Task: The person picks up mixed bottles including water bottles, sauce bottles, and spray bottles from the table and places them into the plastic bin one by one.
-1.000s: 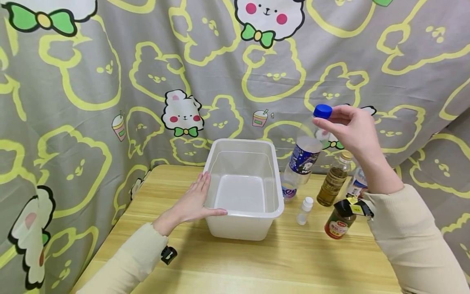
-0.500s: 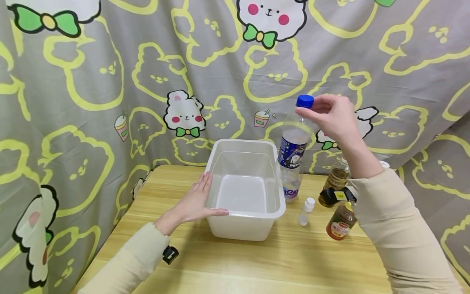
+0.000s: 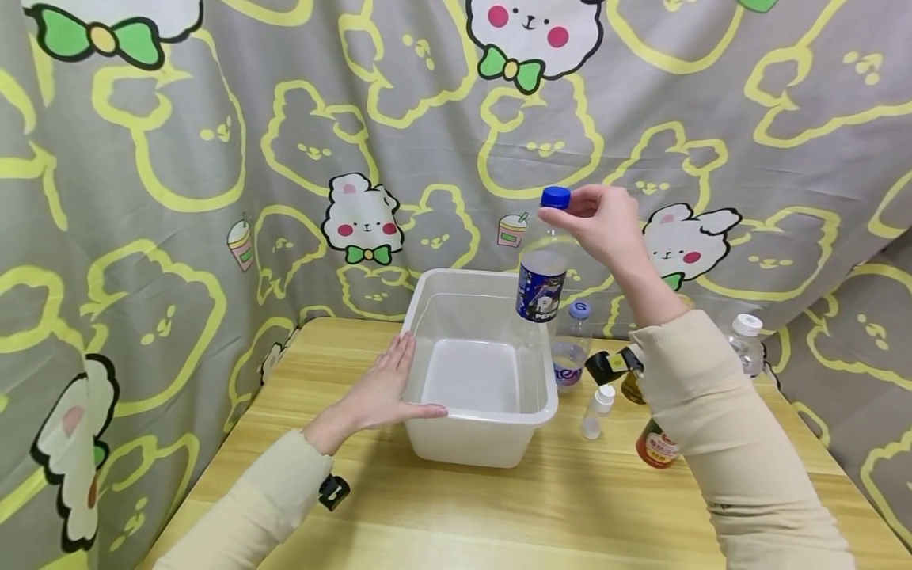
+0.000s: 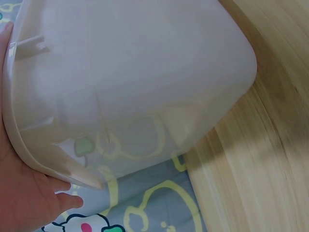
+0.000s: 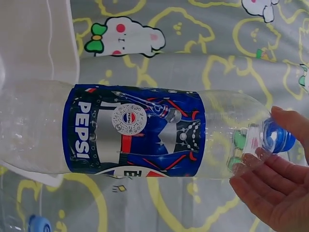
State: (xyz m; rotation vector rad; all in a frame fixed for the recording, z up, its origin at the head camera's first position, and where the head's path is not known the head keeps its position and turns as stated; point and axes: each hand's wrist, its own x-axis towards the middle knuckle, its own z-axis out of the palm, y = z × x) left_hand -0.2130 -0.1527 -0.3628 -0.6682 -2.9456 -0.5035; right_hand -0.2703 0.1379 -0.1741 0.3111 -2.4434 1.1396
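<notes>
My right hand (image 3: 606, 226) pinches a clear plastic Pepsi bottle (image 3: 541, 291) just below its blue cap, between thumb and fingers. Upright in the head view, the bottle hangs over the right side of a white plastic bin (image 3: 466, 443), its lower part seen against the bin's inside. The right wrist view shows the blue Pepsi label (image 5: 135, 130) and the fingers around the neck. On the bin's near left corner rests my left hand (image 3: 378, 384), fingers straight along the left rim and thumb stretched along the front rim. The left wrist view shows the bin's outer wall (image 4: 145, 63).
Right of the bin stand a clear bottle with a purple label (image 3: 568, 368), a small white-capped bottle (image 3: 597, 416) and a red-labelled jar (image 3: 655, 445). A white-capped bottle (image 3: 746, 348) is farther right; my right sleeve partly hides several. A patterned curtain (image 3: 427, 142) hangs behind the table.
My right hand has carried the Pepsi bottle leftward from above the other bottles to over the bin's right side. The left hand stays on the bin's corner.
</notes>
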